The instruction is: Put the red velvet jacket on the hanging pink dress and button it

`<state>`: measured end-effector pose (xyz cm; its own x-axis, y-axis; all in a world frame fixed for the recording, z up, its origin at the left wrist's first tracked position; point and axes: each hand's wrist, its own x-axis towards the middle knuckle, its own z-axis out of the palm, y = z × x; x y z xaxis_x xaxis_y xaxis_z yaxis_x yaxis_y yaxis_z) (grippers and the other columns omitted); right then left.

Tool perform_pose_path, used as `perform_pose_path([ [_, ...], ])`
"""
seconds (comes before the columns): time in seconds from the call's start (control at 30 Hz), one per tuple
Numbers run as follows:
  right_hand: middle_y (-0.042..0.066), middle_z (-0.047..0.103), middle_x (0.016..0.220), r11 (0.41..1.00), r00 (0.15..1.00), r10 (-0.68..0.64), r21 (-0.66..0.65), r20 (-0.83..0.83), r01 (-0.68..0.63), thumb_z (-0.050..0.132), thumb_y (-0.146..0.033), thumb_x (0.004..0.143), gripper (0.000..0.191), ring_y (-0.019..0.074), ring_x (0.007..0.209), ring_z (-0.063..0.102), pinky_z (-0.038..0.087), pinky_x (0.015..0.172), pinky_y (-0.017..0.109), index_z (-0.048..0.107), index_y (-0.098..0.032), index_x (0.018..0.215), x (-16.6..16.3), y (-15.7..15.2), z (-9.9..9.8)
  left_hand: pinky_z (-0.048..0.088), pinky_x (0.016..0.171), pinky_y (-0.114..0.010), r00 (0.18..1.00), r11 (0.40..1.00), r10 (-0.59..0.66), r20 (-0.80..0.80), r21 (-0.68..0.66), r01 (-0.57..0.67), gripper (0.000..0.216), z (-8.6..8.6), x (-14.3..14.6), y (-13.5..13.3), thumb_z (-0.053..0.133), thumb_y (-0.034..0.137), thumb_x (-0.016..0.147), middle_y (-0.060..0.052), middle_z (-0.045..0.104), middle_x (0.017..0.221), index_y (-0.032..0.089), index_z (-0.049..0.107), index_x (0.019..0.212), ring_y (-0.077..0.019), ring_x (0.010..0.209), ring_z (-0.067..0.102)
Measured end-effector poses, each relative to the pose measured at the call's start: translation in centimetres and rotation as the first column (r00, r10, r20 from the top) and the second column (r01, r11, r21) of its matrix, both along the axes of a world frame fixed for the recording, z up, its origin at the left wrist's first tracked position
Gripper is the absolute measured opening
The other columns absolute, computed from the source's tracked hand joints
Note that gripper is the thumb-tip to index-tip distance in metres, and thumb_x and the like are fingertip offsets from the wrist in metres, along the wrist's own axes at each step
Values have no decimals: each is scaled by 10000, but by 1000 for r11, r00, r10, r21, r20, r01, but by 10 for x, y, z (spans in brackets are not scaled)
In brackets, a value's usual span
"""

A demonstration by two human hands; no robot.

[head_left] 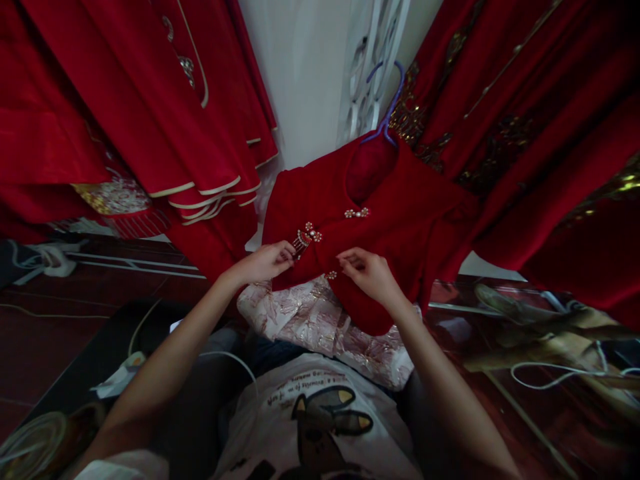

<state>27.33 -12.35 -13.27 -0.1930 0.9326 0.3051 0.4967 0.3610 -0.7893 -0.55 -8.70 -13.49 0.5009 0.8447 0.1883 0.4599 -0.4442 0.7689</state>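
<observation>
At the left, a row of red garments (pixel 210 133) with pale-edged hems is hung close beside the work. Next, the left hand (pixel 273 261) is brought to the front of a red jacket (pixel 395 187); its thumb and fingertips are pressed together on the strands of a fringed ornament (pixel 303 241), which is set near one front edge. The jacket itself is draped at the middle, on a purple hanger (pixel 386 124), its lower part laid over pale brocade cloth (pixel 295 313) across the lap. Above and to the right of the ornament, an upper clasp (pixel 357 213) is seen near the neckline, and a lower clasp (pixel 331 275) is placed just beside the right hand (pixel 367 272). That hand is raised over the jacket front with fingers bent and thumb drawn towards them; in this dim light it cannot be told whether a thread or needle is pinched. At the far right, more red garments with gold embroidery (pixel 510 133) are hung.

The step in hand is judged to be the handling or fixing of the front trim; for the next move, a light, steady hold on the strands would be called for, so that no tangle is made.
</observation>
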Motion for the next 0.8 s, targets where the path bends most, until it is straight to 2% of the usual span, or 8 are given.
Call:
perform_pose_path([
  [0.1,34,731,749,998,992,17,-61,128,-9,641,-236,824,114,161,651,686,535,614,270,714,-199,902,14,0,-12,572,656,-253,984,977,-175,-29,-128,170,246,-5,-4,-2,705,284,776,-17,678,787,195,583,970,-147,727,690],
  [0.27,46,718,808,997,990,51,-63,134,-43,707,-269,773,106,162,708,673,531,672,278,673,-185,828,7,8,-34,579,853,-346,957,932,-283,58,-219,289,367,-11,12,-8,732,228,760,-82,712,994,189,614,1104,-170,938,702],
  [0.37,19,677,793,996,993,72,-58,96,-66,733,-288,738,181,150,709,644,522,677,271,590,-188,787,-4,12,-47,566,905,-367,968,942,-242,69,-221,251,368,-20,24,-10,710,209,778,-89,703,1029,185,618,1133,-165,974,689],
  [0.5,-10,634,770,996,999,41,-74,-26,-43,711,-296,743,212,130,680,613,523,652,259,537,-197,811,-11,14,-60,592,817,-327,994,988,-107,32,-105,110,278,-34,37,-13,691,182,773,-53,700,919,178,628,1044,-153,859,691],
  [0.57,-2,648,780,995,996,52,-81,-77,-58,702,-304,755,196,132,697,620,526,661,262,561,-193,833,-11,15,-61,597,788,-311,998,997,-62,4,-37,62,250,-38,41,-15,682,169,773,-38,706,893,185,627,1017,-145,818,691],
  [0.7,26,690,801,987,987,86,-122,-138,-103,717,-313,751,226,140,753,650,532,719,274,654,-169,913,-7,17,-57,598,769,-300,998,998,-51,-24,33,52,222,-37,45,-18,671,175,798,-19,722,870,205,627,1013,-149,810,704],
  [0.8,44,723,820,961,967,153,-199,-201,-193,735,-336,737,243,140,759,663,539,760,290,707,-157,899,-4,17,-51,583,689,-274,999,996,-23,-44,89,27,129,-33,47,-20,654,197,823,-3,709,785,211,617,945,-151,735,701],
])
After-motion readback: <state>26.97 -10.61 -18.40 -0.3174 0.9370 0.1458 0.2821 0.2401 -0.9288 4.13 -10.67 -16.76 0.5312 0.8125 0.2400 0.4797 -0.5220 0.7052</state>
